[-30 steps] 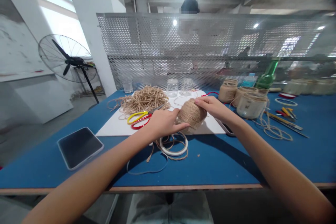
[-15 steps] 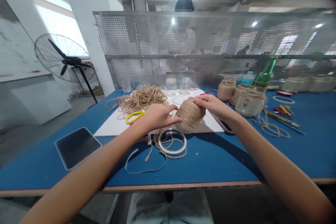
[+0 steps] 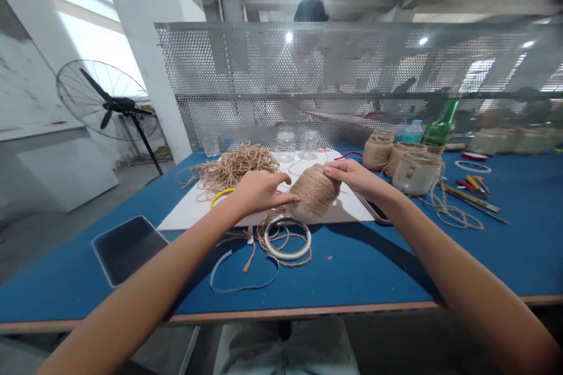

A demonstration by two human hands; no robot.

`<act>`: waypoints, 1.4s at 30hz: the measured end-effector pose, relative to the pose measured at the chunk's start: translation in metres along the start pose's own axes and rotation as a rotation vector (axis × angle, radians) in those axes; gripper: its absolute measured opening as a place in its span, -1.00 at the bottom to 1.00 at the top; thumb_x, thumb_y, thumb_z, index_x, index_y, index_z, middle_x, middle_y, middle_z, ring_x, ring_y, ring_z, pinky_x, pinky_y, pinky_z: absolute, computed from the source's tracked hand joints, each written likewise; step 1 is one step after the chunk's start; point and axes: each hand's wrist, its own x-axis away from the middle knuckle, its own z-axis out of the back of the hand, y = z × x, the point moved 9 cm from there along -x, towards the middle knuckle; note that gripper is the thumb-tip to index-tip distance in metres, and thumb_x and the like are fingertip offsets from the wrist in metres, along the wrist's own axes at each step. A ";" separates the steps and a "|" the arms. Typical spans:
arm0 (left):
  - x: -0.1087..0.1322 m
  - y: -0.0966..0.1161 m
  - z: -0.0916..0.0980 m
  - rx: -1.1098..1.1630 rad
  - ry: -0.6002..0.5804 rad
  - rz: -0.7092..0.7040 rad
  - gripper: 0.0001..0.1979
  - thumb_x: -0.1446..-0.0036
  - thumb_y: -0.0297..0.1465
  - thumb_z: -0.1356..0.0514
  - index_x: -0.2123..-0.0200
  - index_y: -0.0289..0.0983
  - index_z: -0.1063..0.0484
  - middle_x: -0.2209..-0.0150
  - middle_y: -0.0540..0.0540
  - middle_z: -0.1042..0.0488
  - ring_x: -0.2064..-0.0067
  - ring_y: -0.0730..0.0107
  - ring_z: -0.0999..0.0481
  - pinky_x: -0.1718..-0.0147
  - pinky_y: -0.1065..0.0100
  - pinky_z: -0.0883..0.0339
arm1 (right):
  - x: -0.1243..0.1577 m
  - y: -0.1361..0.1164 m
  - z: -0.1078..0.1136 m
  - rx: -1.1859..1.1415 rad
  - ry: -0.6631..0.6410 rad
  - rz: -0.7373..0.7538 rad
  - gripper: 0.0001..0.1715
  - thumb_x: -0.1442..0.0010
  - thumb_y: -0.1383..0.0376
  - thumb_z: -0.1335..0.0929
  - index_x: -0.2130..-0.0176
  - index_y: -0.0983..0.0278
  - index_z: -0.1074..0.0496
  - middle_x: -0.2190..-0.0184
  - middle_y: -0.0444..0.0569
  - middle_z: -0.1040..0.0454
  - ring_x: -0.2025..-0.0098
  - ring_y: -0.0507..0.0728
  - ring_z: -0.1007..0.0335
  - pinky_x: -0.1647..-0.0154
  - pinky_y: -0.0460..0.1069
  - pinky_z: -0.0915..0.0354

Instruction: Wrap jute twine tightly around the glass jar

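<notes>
Between my hands is a ball of jute twine, lifted a little above a white board. My right hand lies over its top, fingers on the wound strands. My left hand comes in from the left, its fingertips against the ball's lower left side. Beneath that hand, scissors with yellow and red handles are mostly hidden. A loose heap of jute twine lies behind them. In front of the board sits a white tape ring, tangled with twine strands.
Glass jars stand behind the board on the blue table. Twine-wrapped jars, a green bottle and small tools are to the right. A dark tablet lies left. A person stands behind a perforated metal screen.
My left hand has drawn back left from the front of the ball and now covers more of the scissors. The ball has shifted slightly left and turned between my hands.
</notes>
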 end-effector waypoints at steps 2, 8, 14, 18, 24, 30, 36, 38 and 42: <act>0.001 0.005 0.002 -0.002 0.010 -0.014 -0.44 -0.02 0.12 0.05 0.19 -0.17 -0.39 0.46 -0.04 -0.49 0.41 0.35 -0.44 0.47 0.44 -0.10 | 0.001 -0.003 -0.001 -0.021 -0.012 0.005 -0.60 -0.12 0.05 -0.21 0.50 0.32 -0.29 0.56 -0.14 -0.22 0.48 0.00 -0.07 0.46 -0.08 -0.01; 0.002 0.012 -0.002 0.007 -0.032 -0.032 -0.40 -0.04 0.14 0.13 0.22 -0.20 -0.39 0.47 -0.06 -0.48 0.39 0.31 -0.45 0.47 0.42 -0.13 | 0.001 -0.003 -0.003 -0.029 -0.025 0.001 -0.59 -0.11 0.04 -0.21 0.51 0.31 -0.28 0.57 -0.15 -0.21 0.48 0.00 -0.07 0.46 -0.09 -0.02; 0.000 0.005 -0.018 0.137 -0.167 0.024 -0.35 -0.01 0.18 0.15 0.20 -0.18 -0.40 0.40 -0.08 -0.48 0.40 0.30 -0.44 0.46 0.40 -0.16 | 0.002 -0.001 -0.001 -0.010 -0.055 -0.013 -0.58 -0.11 0.02 -0.21 0.44 0.31 -0.36 0.50 -0.12 -0.29 0.42 0.03 -0.13 0.37 -0.07 -0.08; 0.000 0.008 -0.025 0.223 -0.198 0.031 -0.31 -0.01 0.17 0.15 0.04 -0.21 -0.30 0.35 -0.12 -0.48 0.41 0.32 -0.43 0.48 0.41 -0.16 | 0.003 -0.004 -0.002 0.003 -0.070 0.006 -0.57 -0.12 0.02 -0.21 0.43 0.32 -0.37 0.49 -0.11 -0.31 0.41 0.04 -0.15 0.35 -0.05 -0.08; 0.002 0.011 -0.028 0.271 -0.210 0.043 -0.33 -0.04 0.16 0.19 0.06 -0.21 -0.30 0.32 -0.12 -0.48 0.39 0.31 -0.43 0.47 0.40 -0.16 | 0.001 -0.006 0.002 0.119 -0.021 0.035 -0.53 -0.14 0.01 -0.17 0.53 0.32 -0.29 0.57 -0.15 -0.20 0.47 0.01 -0.07 0.42 -0.08 -0.02; 0.001 0.009 -0.030 0.281 -0.219 0.031 -0.35 -0.05 0.15 0.19 0.14 -0.22 -0.34 0.35 -0.12 -0.48 0.41 0.33 -0.42 0.48 0.39 -0.16 | 0.000 -0.008 0.004 0.233 0.035 0.064 -0.55 -0.17 0.06 -0.14 0.56 0.30 -0.26 0.61 -0.16 -0.16 0.50 0.01 -0.06 0.44 -0.07 -0.02; 0.001 0.011 -0.028 0.280 -0.198 0.028 -0.37 -0.07 0.13 0.20 0.23 -0.24 -0.36 0.37 -0.11 -0.47 0.41 0.33 -0.42 0.48 0.39 -0.17 | -0.001 -0.008 0.008 0.288 0.077 0.057 -0.62 -0.16 0.13 -0.18 0.32 0.30 -0.44 0.39 -0.04 -0.43 0.29 0.12 -0.26 0.23 0.01 -0.13; 0.002 0.012 -0.027 0.269 -0.194 0.038 -0.36 -0.06 0.14 0.20 0.24 -0.25 -0.36 0.37 -0.13 -0.47 0.42 0.33 -0.42 0.50 0.38 -0.16 | -0.001 -0.008 0.008 0.251 0.055 0.063 -0.62 -0.15 0.13 -0.19 0.26 0.30 -0.45 0.32 -0.03 -0.45 0.23 0.14 -0.28 0.17 0.02 -0.13; 0.002 0.013 -0.024 0.252 -0.177 0.054 -0.32 -0.02 0.17 0.17 0.20 -0.26 -0.36 0.39 -0.12 -0.47 0.44 0.32 -0.41 0.52 0.37 -0.16 | 0.000 -0.003 0.007 0.089 0.033 0.009 -0.65 -0.12 0.12 -0.21 0.39 0.30 -0.44 0.43 -0.08 -0.42 0.31 0.11 -0.26 0.22 0.01 -0.15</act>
